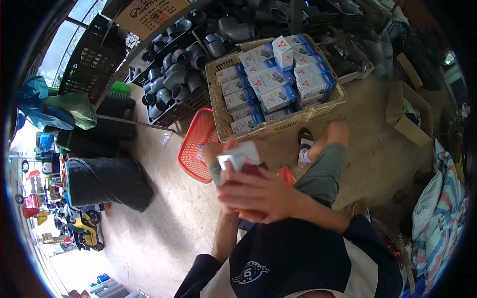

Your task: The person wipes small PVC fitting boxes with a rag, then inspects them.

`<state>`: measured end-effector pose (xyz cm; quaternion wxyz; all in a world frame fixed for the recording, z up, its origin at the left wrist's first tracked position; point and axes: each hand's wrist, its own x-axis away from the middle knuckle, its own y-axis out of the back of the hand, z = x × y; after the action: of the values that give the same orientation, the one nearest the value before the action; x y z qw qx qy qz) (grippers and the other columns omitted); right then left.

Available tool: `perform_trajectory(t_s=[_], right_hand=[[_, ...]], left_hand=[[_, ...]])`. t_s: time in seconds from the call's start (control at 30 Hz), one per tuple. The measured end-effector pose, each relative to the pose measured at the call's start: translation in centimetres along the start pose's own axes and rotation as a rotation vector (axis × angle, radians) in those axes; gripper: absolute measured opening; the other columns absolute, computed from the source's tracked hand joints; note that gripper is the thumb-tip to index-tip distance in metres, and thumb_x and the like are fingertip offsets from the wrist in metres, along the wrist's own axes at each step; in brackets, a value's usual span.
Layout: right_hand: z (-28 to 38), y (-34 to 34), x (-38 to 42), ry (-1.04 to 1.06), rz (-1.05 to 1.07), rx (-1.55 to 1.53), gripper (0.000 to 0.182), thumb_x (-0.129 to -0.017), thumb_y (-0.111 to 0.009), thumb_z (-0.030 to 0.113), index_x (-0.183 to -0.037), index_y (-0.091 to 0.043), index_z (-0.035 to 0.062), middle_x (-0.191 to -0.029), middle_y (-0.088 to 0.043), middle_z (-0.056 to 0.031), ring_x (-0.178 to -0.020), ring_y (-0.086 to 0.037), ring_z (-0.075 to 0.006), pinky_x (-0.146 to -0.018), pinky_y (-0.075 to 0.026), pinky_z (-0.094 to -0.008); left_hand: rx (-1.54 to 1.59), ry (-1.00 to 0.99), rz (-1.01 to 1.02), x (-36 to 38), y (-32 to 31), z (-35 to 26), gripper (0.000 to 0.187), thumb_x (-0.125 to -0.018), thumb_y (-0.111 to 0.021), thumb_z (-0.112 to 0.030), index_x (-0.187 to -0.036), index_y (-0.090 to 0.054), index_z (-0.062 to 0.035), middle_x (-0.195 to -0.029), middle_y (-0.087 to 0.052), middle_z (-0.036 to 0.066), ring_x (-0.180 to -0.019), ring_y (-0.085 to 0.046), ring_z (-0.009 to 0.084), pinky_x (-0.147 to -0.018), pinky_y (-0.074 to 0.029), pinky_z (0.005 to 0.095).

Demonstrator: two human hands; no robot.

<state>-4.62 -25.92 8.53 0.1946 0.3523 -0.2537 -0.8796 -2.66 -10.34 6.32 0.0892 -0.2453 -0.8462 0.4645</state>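
The small white card box (237, 158) is up in front of the person's lap, over the floor (174, 218), with a pale flap sticking out. The left hand (227, 174) seems to grip it, with fingers around its side, but much of that hand is hidden. The right hand (261, 194) lies flat across a smooth, red-brown thing (253, 171) just under the box; its fingers are long and close together. It is blurry, so I cannot tell how tight that hand is or what the red-brown thing is.

The card looks light and thin, a bit stiff, and easy to squash. Its flat sides look best to hold, softly.

Nearby, a big cream plastic crate (298, 119) holds shiny white-and-blue card boxes (271, 82) with sharp corners. Beside it are a red plastic basket (195, 170) full of holes and smooth, bent grey pipe pieces (174, 78).
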Motion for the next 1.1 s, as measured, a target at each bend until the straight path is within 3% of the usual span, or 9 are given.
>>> perform_trajectory(t_s=[0.13, 0.27, 0.33, 0.4, 0.5, 0.53, 0.63, 0.97, 1.1], right_hand=[[-3.5, 2.2, -1.6, -0.116, -0.169, 0.049, 0.060, -0.094, -0.066, 0.033, -0.149, -0.048, 0.0170, -0.159, -0.040, -0.0053, -0.148, -0.036, -0.0285, -0.107, -0.039, -0.0565], [-1.4, 0.8, -0.6, -0.174, -0.090, 0.014, 0.059, -0.091, -0.067, 0.029, -0.146, -0.053, 0.0147, -0.155, -0.046, -0.0070, -0.147, -0.038, -0.0298, -0.104, -0.040, -0.0546], [-0.3, -0.1, 0.3, -0.110, 0.022, -0.001, 0.058, -0.087, -0.070, 0.026, -0.143, -0.057, 0.0162, -0.152, -0.049, -0.0037, -0.145, -0.041, -0.0259, -0.105, -0.040, -0.0499], [-0.6, -0.8, 1.1, -0.028, 0.059, -0.055, 0.058, -0.087, -0.070, 0.026, -0.142, -0.057, 0.0174, -0.152, -0.050, -0.0013, -0.144, -0.042, -0.0231, -0.105, -0.038, -0.0492], [-1.4, 1.8, 0.3, -0.006, 0.079, -0.011, 0.058, -0.086, -0.070, 0.026, -0.142, -0.058, 0.0178, -0.151, -0.051, 0.0015, -0.144, -0.043, -0.0219, -0.108, -0.036, -0.0485], [-1.7, 3.0, -0.4, -0.037, 0.049, 0.073, 0.058, -0.086, -0.070, 0.025, -0.142, -0.058, 0.0172, -0.151, -0.051, 0.0008, -0.144, -0.043, -0.0223, -0.108, -0.036, -0.0486], [-2.8, 3.4, -1.4, -0.087, -0.016, 0.055, 0.057, -0.087, -0.068, 0.023, -0.143, -0.056, 0.0140, -0.151, -0.051, -0.0040, -0.144, -0.043, -0.0266, -0.109, -0.036, -0.0488], [-1.7, 1.5, 1.4, -0.181, 0.077, -0.082, 0.059, -0.096, -0.060, 0.031, -0.150, -0.046, 0.0138, -0.157, -0.042, -0.0063, -0.150, -0.032, -0.0275, -0.113, -0.032, -0.0542], [2.1, 0.6, 1.6, -0.086, 0.212, -0.145, 0.060, -0.097, -0.059, 0.031, -0.151, -0.044, 0.0136, -0.157, -0.042, -0.0051, -0.151, -0.030, -0.0255, -0.114, -0.030, -0.0562]], left_hand=[[-0.426, 0.280, -0.535, 2.0, -3.6, 2.1, 0.050, -0.107, -0.042, -0.040, -0.145, -0.045, -0.0085, -0.130, -0.058, 0.005, -0.120, -0.055, 0.0173, -0.107, -0.041, 0.0330], [-0.358, 0.211, -0.705, 2.5, -0.6, 2.9, 0.052, -0.108, -0.041, -0.041, -0.148, -0.043, -0.0077, -0.134, -0.056, 0.007, -0.122, -0.055, 0.0192, -0.106, -0.043, 0.0355], [-0.124, 0.047, -0.488, 0.4, 0.6, 2.2, 0.055, -0.108, -0.040, -0.042, -0.151, -0.040, -0.0083, -0.138, -0.055, 0.009, -0.124, -0.055, 0.0210, -0.107, -0.043, 0.0365], [-0.059, -0.010, -0.481, -0.8, -0.1, 0.3, 0.058, -0.108, -0.037, -0.045, -0.154, -0.037, -0.0092, -0.145, -0.052, 0.013, -0.129, -0.055, 0.0242, -0.109, -0.044, 0.0391], [0.076, 0.086, -0.577, 5.8, 8.1, 5.9, 0.057, -0.108, -0.038, -0.042, -0.156, -0.035, -0.0097, -0.151, -0.047, 0.014, -0.134, -0.052, 0.0258, -0.108, -0.046, 0.0403], [0.095, 0.310, -0.467, 3.4, 0.3, 1.4, 0.054, -0.107, -0.041, -0.038, -0.153, -0.039, -0.0097, -0.146, -0.051, 0.012, -0.130, -0.054, 0.0256, -0.104, -0.050, 0.0406], [-0.201, 0.596, -0.609, 3.3, -0.8, 1.0, 0.050, -0.106, -0.044, -0.035, -0.148, -0.044, -0.0099, -0.139, -0.056, 0.011, -0.125, -0.058, 0.0237, -0.101, -0.051, 0.0390], [0.080, 0.348, -0.727, 0.5, -2.6, 2.3, 0.049, -0.106, -0.041, -0.043, -0.136, -0.054, -0.0062, -0.122, -0.066, 0.011, -0.109, -0.066, 0.0233, -0.093, -0.056, 0.0363], [0.259, 0.166, -0.466, -1.4, 2.2, 0.5, 0.061, -0.106, -0.038, -0.054, -0.150, -0.041, -0.0113, -0.132, -0.059, 0.014, -0.113, -0.065, 0.0271, -0.095, -0.056, 0.0406]])
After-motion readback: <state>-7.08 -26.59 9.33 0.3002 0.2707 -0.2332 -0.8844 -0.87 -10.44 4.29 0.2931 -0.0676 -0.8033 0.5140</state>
